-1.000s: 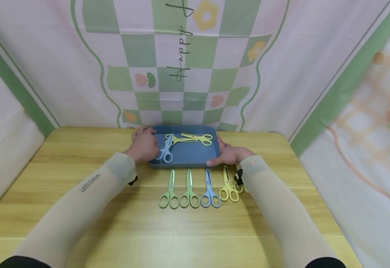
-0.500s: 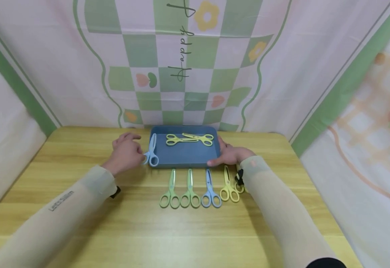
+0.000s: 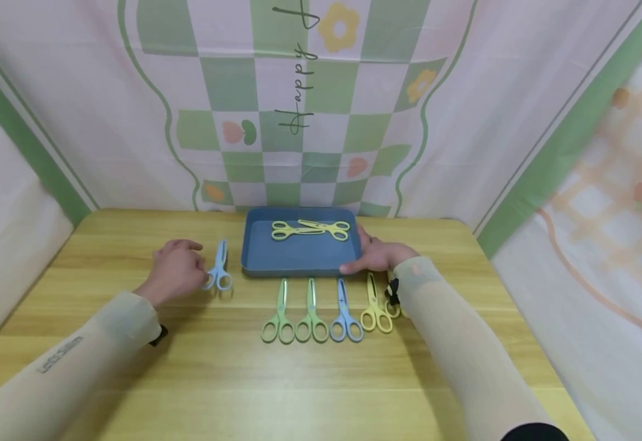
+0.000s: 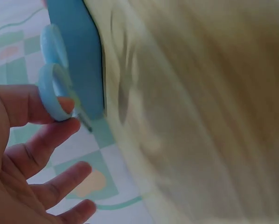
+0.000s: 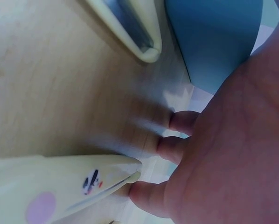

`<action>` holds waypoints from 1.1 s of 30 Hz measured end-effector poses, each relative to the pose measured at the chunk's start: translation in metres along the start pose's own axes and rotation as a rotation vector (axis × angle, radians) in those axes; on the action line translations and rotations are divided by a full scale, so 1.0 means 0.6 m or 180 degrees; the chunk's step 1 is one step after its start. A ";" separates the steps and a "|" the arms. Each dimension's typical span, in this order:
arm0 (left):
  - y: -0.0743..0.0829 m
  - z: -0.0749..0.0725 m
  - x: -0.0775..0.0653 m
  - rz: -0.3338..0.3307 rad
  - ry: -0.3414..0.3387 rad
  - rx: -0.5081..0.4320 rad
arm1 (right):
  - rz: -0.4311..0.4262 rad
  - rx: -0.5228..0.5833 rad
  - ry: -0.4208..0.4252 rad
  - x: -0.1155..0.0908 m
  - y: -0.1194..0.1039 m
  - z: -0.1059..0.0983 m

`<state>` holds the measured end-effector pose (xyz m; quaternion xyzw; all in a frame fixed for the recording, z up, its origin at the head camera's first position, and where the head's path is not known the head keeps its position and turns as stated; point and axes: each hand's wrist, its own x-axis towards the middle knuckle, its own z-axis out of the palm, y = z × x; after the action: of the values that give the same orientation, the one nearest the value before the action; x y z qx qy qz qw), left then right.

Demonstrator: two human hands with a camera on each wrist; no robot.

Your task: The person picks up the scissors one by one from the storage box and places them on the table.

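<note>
My left hand (image 3: 174, 269) pinches a pair of light blue scissors (image 3: 220, 266) by a handle loop, between thumb and index finger. In the left wrist view, the other fingers spread away from the blue loops (image 4: 53, 88), and the blades point away from the wrist. The scissors hang just left of a blue tray (image 3: 299, 272). My right hand (image 3: 378, 253) rests against the tray's right end, with the thumb along the front corner and the fingers extended by the side wall. Inside the tray, two pairs of yellow scissors (image 3: 334, 229) lie with their blades overlapping.
In front of the tray is a row of scissors: two green pairs (image 3: 312, 315), a blue pair (image 3: 345, 315) and a yellow pair (image 3: 377, 309). Another yellow pair (image 3: 393, 308) is partly hidden by my right wrist. A patterned curtain (image 3: 321, 122) hangs behind the wooden table (image 3: 310, 380).
My left hand has lifted the blue scissors out of the tray and carried them left, over the table. My right hand stays at the tray's right end.
</note>
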<state>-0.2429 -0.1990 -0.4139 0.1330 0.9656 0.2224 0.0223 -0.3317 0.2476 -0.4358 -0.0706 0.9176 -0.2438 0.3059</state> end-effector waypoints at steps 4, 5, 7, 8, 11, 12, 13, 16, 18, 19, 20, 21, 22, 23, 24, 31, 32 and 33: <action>0.002 0.008 -0.011 -0.0015 -0.0158 -0.0043 | -0.0009 -0.0019 0.0010 -0.004 -0.005 -0.001; 0.004 0.010 -0.013 -0.0007 -0.0170 -0.0035 | -0.0011 -0.0022 0.0017 -0.005 -0.006 -0.001; 0.007 0.015 -0.017 0.0011 -0.0199 0.0011 | -0.0025 0.0014 0.0029 -0.007 -0.007 -0.001; 0.010 0.016 -0.019 0.0010 -0.0227 0.0045 | -0.0038 0.0036 0.0036 -0.006 -0.006 -0.001; 0.019 0.023 -0.025 -0.0006 -0.0323 0.0123 | -0.0061 0.0084 0.0049 -0.003 -0.003 0.000; 0.023 0.025 -0.027 -0.0011 -0.0361 0.0158 | -0.0067 0.0091 0.0052 -0.002 -0.002 0.000; 0.027 0.027 -0.030 -0.0011 -0.0392 0.0202 | -0.0074 0.0092 0.0055 0.001 -0.001 0.000; 0.039 0.035 -0.041 0.0011 -0.0475 0.0309 | -0.0087 0.0081 0.0048 0.005 0.002 -0.001; 0.049 0.038 -0.049 0.0026 -0.0537 0.0363 | -0.0074 0.0065 0.0044 0.005 0.001 -0.001; 0.053 0.040 -0.052 0.0031 -0.0564 0.0381 | -0.0074 0.0069 0.0044 0.005 0.002 -0.001; 0.057 0.042 -0.056 0.0038 -0.0587 0.0387 | -0.0069 0.0070 0.0043 0.005 0.002 -0.001; 0.061 0.045 -0.059 0.0038 -0.0606 0.0398 | -0.0063 0.0072 0.0042 0.004 0.002 -0.001; 0.064 0.047 -0.061 0.0042 -0.0614 0.0395 | -0.0061 0.0069 0.0041 0.004 0.002 -0.001; 0.067 0.049 -0.063 0.0050 -0.0616 0.0412 | -0.0064 0.0076 0.0045 0.003 0.002 0.000; 0.069 0.051 -0.065 0.0060 -0.0617 0.0434 | -0.0068 0.0078 0.0047 0.003 0.002 0.001; 0.080 0.059 -0.068 0.0060 -0.0592 0.0490 | -0.0107 0.0071 0.0057 0.005 0.004 0.001; 0.081 0.059 -0.068 0.0055 -0.0589 0.0485 | -0.0108 0.0069 0.0054 0.005 0.004 0.001; 0.083 0.060 -0.068 0.0055 -0.0589 0.0497 | -0.0103 0.0062 0.0044 0.004 0.003 0.001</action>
<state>-0.1877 -0.1516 -0.4254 0.1625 0.9726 0.1335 0.0990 -0.3334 0.2483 -0.4386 -0.0808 0.9160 -0.2582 0.2962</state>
